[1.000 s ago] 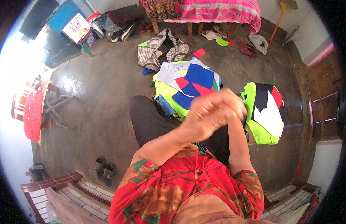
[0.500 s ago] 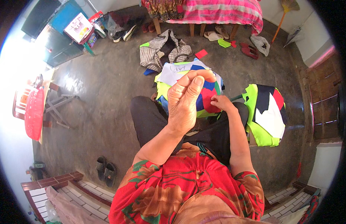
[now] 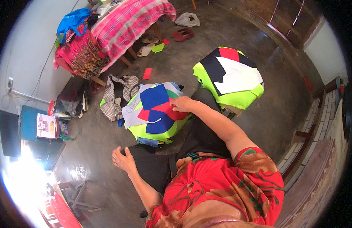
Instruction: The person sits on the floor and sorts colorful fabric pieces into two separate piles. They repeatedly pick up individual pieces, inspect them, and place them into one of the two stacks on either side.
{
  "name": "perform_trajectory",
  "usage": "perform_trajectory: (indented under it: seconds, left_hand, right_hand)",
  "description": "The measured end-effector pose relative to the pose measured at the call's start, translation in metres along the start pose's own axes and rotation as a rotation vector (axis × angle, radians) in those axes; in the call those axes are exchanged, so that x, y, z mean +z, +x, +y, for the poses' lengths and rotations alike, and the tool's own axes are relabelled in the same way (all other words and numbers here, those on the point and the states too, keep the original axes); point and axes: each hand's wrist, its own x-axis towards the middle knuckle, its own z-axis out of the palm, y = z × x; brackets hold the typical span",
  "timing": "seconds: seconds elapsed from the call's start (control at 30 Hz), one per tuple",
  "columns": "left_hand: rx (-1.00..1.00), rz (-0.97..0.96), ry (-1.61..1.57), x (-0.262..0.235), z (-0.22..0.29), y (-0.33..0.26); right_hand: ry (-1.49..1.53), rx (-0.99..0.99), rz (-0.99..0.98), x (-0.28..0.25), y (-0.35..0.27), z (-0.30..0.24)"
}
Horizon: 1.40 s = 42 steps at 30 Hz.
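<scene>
Pale walls (image 3: 33, 53) border a grey floor (image 3: 276, 129), light (image 3: 25, 178) glaring left.

Smooth grey floor (image 3: 278, 117). Directly on it: pair of dark-red shoes (image 3: 182, 34); white plastic bag (image 3: 187, 19); crumpled checked cloth (image 3: 109, 110); red scrap (image 3: 147, 73); lime scrap (image 3: 157, 48).

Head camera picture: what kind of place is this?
Probably a room in a home: a pink checked cloth covers wooden-legged furniture, red shoes lie on the floor, and colourful cloth pieces are piled nearby.
</scene>
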Motion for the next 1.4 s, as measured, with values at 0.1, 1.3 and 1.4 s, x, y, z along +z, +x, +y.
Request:
perform_trajectory:
  seconds: [0.1,1.3,1.4]
  left_hand:
    - [-0.027,-0.049,0.206,0.009,0.000,-0.016]
    - [-0.071,-0.111,0.233,0.010,-0.002,-0.020]
    - [-0.070,-0.107,0.240,0.010,-0.003,-0.020]
  right_hand:
    - [0.040,-0.044,0.123,-0.003,-0.008,-0.007]
    - [-0.175,0.428,0.857,-0.082,-0.207,0.061]
    - [-0.129,0.461,0.852,-0.083,-0.206,0.062]
